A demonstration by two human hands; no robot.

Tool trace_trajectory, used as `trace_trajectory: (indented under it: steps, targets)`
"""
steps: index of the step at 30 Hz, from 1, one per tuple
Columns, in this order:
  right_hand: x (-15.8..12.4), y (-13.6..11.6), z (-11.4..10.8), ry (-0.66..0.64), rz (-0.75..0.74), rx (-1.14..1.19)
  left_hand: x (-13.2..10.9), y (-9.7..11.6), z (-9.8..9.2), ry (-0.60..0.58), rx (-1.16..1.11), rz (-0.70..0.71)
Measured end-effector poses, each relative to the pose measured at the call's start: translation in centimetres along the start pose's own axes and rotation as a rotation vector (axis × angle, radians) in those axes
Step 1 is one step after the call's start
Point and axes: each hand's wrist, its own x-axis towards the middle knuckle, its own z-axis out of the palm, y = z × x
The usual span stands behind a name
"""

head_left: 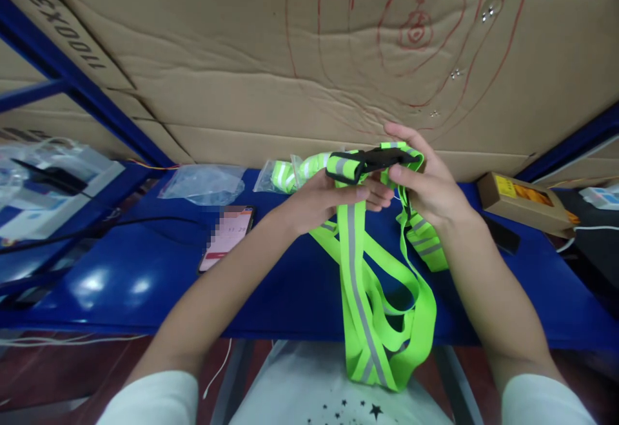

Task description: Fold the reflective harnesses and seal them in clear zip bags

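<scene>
A lime-green reflective strap (353,251) with a grey stripe hangs in loops from both hands, over the blue table's front edge. My left hand (324,199) is closed on its folded, black-edged end, thumb lying across the strap. On the other side, my right hand (425,177) grips the black part and green webbing between thumb and fingers, its index finger stretched out. A black piece (382,157) spans the space between the hands; its details are too small to tell. Behind my left hand lie more green reflective straps (285,175) in clear bags.
A phone (226,238) and an empty clear bag (206,183) lie on the blue table (290,289), left of centre. At the right are an open cardboard box (525,202) and a dark object (503,235). Cables and white boxes stand far left. Cardboard (232,44) walls the back.
</scene>
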Motion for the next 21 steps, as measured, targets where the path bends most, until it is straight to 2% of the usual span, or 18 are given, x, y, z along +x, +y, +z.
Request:
trace_trajectory:
  steps: [2, 6, 9, 11, 16, 18, 21]
  targets:
    - [-0.2, -0.1, 0.3, 0.0, -0.008, -0.021, -0.1, -0.3, 0.2, 0.013, 0.034, 0.008]
    - [-0.4, -0.6, -0.2, -0.156, -0.023, -0.008, -0.1, -0.4, -0.1, 0.084, 0.072, 0.122]
    - [-0.3, -0.9, -0.5, -0.183, -0.004, 0.059, -0.3, 0.1, 0.0, 0.089, 0.057, 0.148]
    - [-0.1, -0.8, -0.2, -0.148, 0.015, 0.075, -0.6, 0.4, 0.4, 0.095, 0.08, 0.146]
    - [0.2, 0.1, 1.0, -0.003, -0.056, 0.008, -0.2, -0.1, 1.0, 0.248, 0.181, 0.195]
    - [0.1, 0.3, 1.4, 0.048, -0.108, -0.046, 0.4, -0.5, 0.7, 0.212, 0.223, 0.275]
    - [-0.3, 0.2, 1.7, 0.143, -0.224, -0.175, 0.8, -0.4, 0.2, 0.092, 0.342, 0.35]
